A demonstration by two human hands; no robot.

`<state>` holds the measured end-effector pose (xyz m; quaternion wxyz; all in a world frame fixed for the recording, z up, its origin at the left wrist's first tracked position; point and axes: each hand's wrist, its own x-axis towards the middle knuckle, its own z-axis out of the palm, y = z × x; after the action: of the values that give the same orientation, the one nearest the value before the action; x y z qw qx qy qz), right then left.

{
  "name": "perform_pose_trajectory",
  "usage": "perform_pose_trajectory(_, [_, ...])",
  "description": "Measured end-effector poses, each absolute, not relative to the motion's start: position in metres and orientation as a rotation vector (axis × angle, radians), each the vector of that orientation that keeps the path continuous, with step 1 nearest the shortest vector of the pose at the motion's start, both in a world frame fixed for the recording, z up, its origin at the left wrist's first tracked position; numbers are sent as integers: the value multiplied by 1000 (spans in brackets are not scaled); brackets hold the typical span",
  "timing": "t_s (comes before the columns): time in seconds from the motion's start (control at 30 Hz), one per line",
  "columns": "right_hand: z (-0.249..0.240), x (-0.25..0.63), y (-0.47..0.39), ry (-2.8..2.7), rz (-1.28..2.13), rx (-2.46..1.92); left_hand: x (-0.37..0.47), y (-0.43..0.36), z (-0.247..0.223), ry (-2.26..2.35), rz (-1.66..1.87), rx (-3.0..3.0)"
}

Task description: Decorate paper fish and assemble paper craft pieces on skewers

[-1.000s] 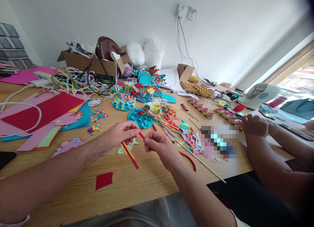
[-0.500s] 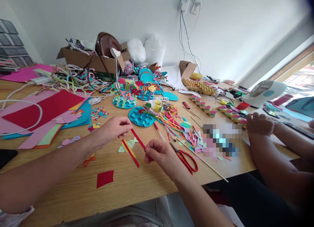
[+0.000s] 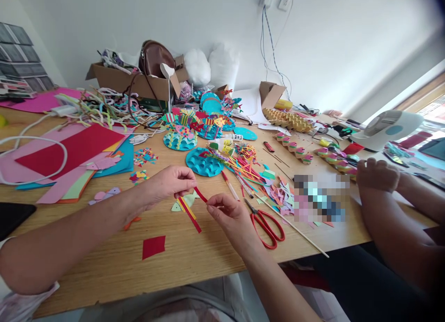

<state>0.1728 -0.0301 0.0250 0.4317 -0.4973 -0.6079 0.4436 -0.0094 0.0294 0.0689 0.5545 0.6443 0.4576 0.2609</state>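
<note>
A narrow red paper strip (image 3: 200, 194) is stretched between my two hands above the table. My left hand (image 3: 179, 182) pinches its upper left end, and my right hand (image 3: 227, 215) pinches the lower right end. Beneath them lie a red strip (image 3: 193, 222) and a yellow strip (image 3: 185, 208), side by side, next to a pale green fish shape (image 3: 178, 205). A red paper piece (image 3: 153, 247) rests nearer the front edge. Red-handled scissors (image 3: 267, 227) lie open just right of my right hand.
A turquoise wavy disc (image 3: 204, 162) sits behind my hands, with paper scraps (image 3: 280, 192) to its right. Large coloured sheets (image 3: 74, 150) cover the left side. A long wooden stick (image 3: 295, 227) lies beyond the scissors. Another person's hands (image 3: 378, 176) are at the right.
My hands have drawn slightly closer together, and less of the held red strip shows between them. The whole view has shifted a little, moving the table's contents rightward.
</note>
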Motion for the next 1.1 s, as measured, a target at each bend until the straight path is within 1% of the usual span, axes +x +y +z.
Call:
perform_pose_trajectory(0.1, [24,173,-31,-1523,870,-1226,-11,28,69,1060,597,1507])
perform_pose_trajectory(0.13, [25,173,-32,-1532,848,-1221,-11,28,70,1045,585,1502])
perform_pose_trajectory(0.33, [25,166,-33,-1486,1118,-1215,-9,28,68,1038,564,1498])
perform_pose_trajectory(0.53, [19,166,-31,-1380,1246,-1210,-14,38,59,1119,503,1530])
perform_pose_trajectory(0.67, [15,166,-33,-1461,1203,-1278,-19,45,51,1192,447,1638])
perform_pose_trajectory(0.9, [15,161,-35,-1701,1100,-1425,-23,56,30,1303,460,1874])
perform_pose_trajectory(1.1, [19,158,-34,-1794,1040,-1542,-23,54,30,1389,425,1987])
